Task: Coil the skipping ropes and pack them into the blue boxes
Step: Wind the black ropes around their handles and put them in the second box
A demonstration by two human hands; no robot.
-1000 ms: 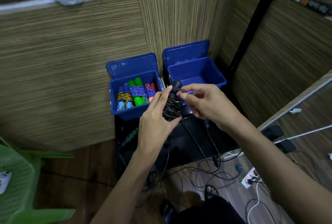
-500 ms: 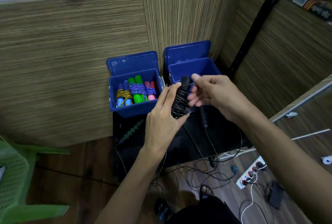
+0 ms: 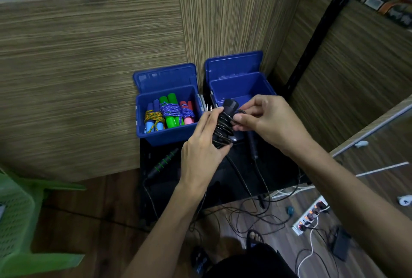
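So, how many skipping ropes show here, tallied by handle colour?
Light blue handles, yellow cord, in left blue plastic box: 1
Green handles, purple cord: 1
Pink handles, purple cord: 1
Black handles, half coiled, held by left hand and right hand: 1
Black handle with green rings, on black surface: 1
Total: 5

Two blue boxes (image 3: 166, 133) (image 3: 242, 90), three coiled ropes (image 3: 169, 111) inside one, two hands (image 3: 201, 157) (image 3: 267, 121)
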